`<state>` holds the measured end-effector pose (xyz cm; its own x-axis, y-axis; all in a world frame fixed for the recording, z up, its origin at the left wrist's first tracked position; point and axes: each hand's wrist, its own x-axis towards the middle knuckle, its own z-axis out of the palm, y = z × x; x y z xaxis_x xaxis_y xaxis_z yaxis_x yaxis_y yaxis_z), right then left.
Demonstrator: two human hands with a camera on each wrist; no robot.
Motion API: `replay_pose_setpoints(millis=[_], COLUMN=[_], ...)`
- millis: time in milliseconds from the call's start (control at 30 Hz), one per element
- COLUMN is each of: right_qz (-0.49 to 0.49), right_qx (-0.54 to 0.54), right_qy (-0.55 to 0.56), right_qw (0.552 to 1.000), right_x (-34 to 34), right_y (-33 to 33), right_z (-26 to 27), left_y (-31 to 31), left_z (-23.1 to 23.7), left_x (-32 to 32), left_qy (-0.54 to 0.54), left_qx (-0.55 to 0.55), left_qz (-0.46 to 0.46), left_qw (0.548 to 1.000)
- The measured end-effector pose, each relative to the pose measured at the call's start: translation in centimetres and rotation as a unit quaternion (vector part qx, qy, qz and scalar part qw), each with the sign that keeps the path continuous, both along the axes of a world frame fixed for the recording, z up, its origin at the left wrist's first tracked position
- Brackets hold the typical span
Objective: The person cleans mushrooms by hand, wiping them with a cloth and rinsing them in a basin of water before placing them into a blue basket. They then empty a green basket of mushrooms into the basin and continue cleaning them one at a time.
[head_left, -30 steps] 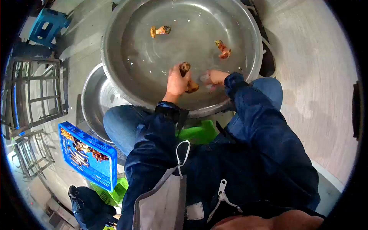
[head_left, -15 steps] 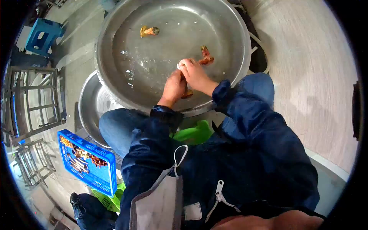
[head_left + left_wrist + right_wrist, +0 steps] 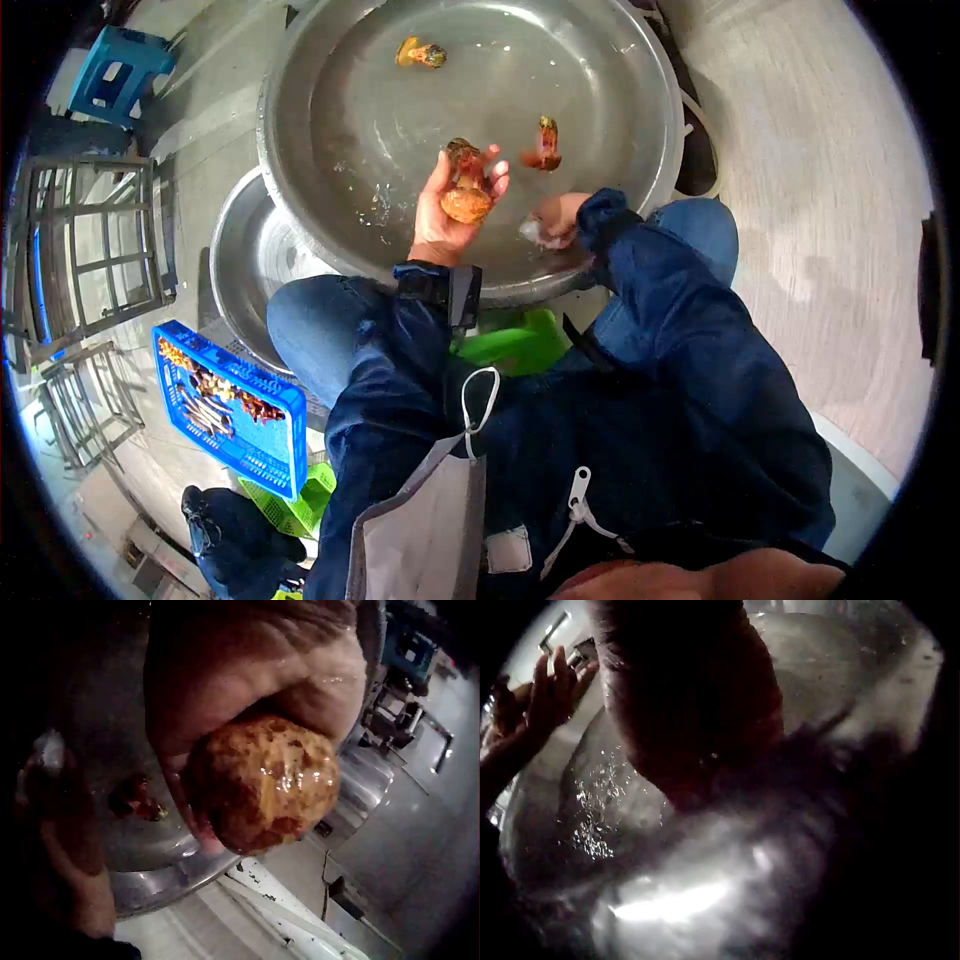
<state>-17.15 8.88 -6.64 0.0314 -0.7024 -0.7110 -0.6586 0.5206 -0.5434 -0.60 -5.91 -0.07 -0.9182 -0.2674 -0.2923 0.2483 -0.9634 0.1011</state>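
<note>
On the left hand [image 3: 445, 222], palm up over the large metal basin [image 3: 290, 180], lies a mushroom [image 3: 467, 203], its round brown cap near the wrist and its stem between thumb and fingers. The left wrist view shows the wet cap [image 3: 266, 784] close up against the palm. The right hand [image 3: 560, 218] is low in the basin near its front wall, fingers curled round a whitish, translucent thing [image 3: 536, 233] that I cannot identify. Two other mushrooms lie in the basin water, a reddish one [image 3: 547, 146] at the right and a yellowish one [image 3: 420, 53] farther back.
A smaller metal basin [image 3: 235, 240] stands at the left, partly under the large one. Below it are a blue crate [image 3: 270, 440] of mushroom pieces and a green basket [image 3: 318, 490]. A blue stool [image 3: 120, 75] and metal racks [image 3: 100, 240] stand farther left.
The hands, together half a second ago, are apart. The left hand has turned palm up and raised its mushroom; the right hand has moved down and right. The reddish mushroom has turned.
</note>
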Motion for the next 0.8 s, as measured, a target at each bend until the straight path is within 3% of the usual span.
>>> replay_pose_setpoints(millis=[33, 100, 167, 233, 300, 333, 400, 433, 500, 567, 600, 633, 700, 733, 800], right_qz=[-0.024, -0.178, -0.250, -0.308, -0.164, -0.151, -0.088, -0.057, -0.065, -0.053, -0.022, -0.027, -0.033, -0.089, -0.272], right_qx=[0.007, -0.045, -0.198, -0.240, -0.483, -0.459, -0.511, -0.534, -0.559, -0.581, -0.595, -0.588, -0.566, -0.586, -0.523], right_qy=[-0.041, -0.017, -0.067, -0.087, 0.031, -0.007, 0.083, 0.127, 0.114, 0.092, 0.106, 0.170, 0.295, 0.202, 0.026], right_qw=[0.999, 0.983, 0.945, 0.916, 0.860, 0.875, 0.851, 0.834, 0.819, 0.807, 0.797, 0.790, 0.769, 0.780, 0.807], right_x=[-0.1, 2.0, 2.9, 5.1, 6.2, 6.9, 7.2, 7.4, 7.5, 7.5, 7.5, 7.5, 7.4, 6.6, 6.0], right_y=[-0.4, -2.4, -2.4, -2.2, -1.5, -1.1, -1.2, -1.4, -1.8, -1.8, -2.1, -2.2, -2.3, -2.6, -2.9], right_z=[0.8, 7.3, 10.4, 14.1, 11.7, 13.0, 12.9, 12.8, 12.5, 12.6, 12.8, 13.4, 14.4, 12.7, 11.8], left_y=[0.0, -0.1, 0.1, 0.5, 0.8, 1.1, 1.0, 1.1, 1.7, 1.9, 1.9, 1.9, 3.6, 3.6, 4.1], left_z=[-0.5, -2.9, -4.3, -4.6, -3.2, -2.0, -1.2, -1.0, 0.7, 1.4, -0.8, -1.0, 1.1, -1.0, -0.9], left_x=[0.0, -0.4, -0.7, -0.8, -0.6, -0.8, -0.8, -0.3, -0.6, -0.7, -0.6, -0.9, -0.9, -0.9, -1.5], left_qy=[-0.040, -0.119, -0.169, -0.184, -0.162, -0.129, -0.050, 0.104, -0.039, -0.028, 0.134, 0.181, -0.002, -0.023, -0.119], left_qx=[0.007, 0.023, 0.049, 0.059, 0.051, 0.065, 0.076, 0.106, 0.034, 0.031, 0.005, 0.026, 0.025, 0.053, 0.064], left_qz=[0.013, 0.039, 0.073, 0.089, 0.033, 0.040, 0.051, 0.041, 0.087, 0.078, 0.052, 0.025, 0.009, 0.011, 0.031], left_qw=[0.999, 0.992, 0.982, 0.977, 0.985, 0.989, 0.995, 0.988, 0.995, 0.996, 0.990, 0.983, 1.000, 0.998, 0.990])
